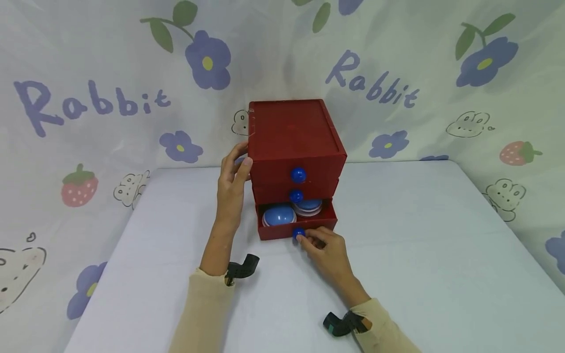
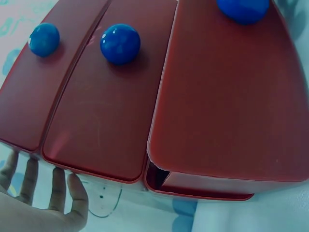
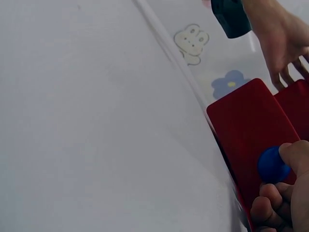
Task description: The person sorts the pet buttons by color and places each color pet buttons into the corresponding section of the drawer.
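Observation:
A red three-drawer cabinet [image 1: 291, 130] stands on the table, each drawer front bearing a round blue knob. Its bottom drawer [image 1: 275, 233] is pulled partway out; the upper two are closed. Inside that drawer lie two blue domed objects with pale rims, one at the front left [image 1: 279, 215] and one further back [image 1: 309, 206]. My right hand [image 1: 328, 250] pinches the bottom drawer's blue knob [image 3: 273, 165] between thumb and fingers. Against the cabinet's left side rests my left hand [image 1: 231, 184], its fingers [image 2: 58, 188] extended along the wall.
The cabinet sits near the back of a white-covered table [image 1: 419, 255]. Behind it hangs a pale curtain [image 1: 282, 54] printed with flowers, rabbits and strawberries. Each wrist carries a black camera mount, the left one [image 1: 243, 267] and the right one [image 1: 342, 324], both above the tabletop.

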`<state>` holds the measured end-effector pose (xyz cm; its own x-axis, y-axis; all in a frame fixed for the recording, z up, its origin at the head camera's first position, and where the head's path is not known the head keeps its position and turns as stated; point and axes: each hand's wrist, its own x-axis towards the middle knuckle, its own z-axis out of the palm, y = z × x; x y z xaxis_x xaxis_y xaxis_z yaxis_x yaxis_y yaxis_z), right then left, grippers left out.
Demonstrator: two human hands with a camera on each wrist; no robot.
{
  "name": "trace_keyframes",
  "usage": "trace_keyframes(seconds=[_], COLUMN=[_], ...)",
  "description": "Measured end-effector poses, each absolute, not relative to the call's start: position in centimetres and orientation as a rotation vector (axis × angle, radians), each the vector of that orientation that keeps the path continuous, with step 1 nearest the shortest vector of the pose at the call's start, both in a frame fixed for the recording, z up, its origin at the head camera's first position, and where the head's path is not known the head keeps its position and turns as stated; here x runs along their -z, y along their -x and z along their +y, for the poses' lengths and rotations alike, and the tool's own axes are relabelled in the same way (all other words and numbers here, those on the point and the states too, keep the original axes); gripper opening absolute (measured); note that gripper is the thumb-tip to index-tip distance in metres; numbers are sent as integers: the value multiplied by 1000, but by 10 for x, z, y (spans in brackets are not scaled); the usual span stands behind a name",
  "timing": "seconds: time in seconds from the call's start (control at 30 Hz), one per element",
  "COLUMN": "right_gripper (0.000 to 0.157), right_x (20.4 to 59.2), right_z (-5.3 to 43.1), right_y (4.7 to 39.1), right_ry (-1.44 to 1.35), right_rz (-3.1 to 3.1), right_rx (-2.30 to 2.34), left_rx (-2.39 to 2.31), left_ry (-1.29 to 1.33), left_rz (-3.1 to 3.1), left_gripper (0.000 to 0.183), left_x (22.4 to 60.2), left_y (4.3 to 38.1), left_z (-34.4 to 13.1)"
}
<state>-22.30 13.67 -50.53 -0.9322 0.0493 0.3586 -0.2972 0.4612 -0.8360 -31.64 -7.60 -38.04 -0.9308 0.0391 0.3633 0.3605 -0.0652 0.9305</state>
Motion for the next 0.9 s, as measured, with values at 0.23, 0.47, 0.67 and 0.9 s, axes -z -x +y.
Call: trace_keyframes(seconds=[0.23,0.47,0.67,0.9], right_gripper=[19,18,18,19], right_x=[506,505,506,506], right_z=[137,136,136,137], right_y=[230,234,239,244], right_ry=[-207,-194,-200,-208], right_rz=[-2389,-2384,-2371,-2370], right_rx=[-1460,-1469,-1479,-1479], left_rx=[2109,2115,2119,2114], left_ry=[441,440,447,448], left_rz=[-1973,-1974,-1965,-1969], left_gripper=[50,49,50,50], left_x=[366,364,364,364], left_y=[307,305,305,304], left_z=[-73,-73,-73,-72])
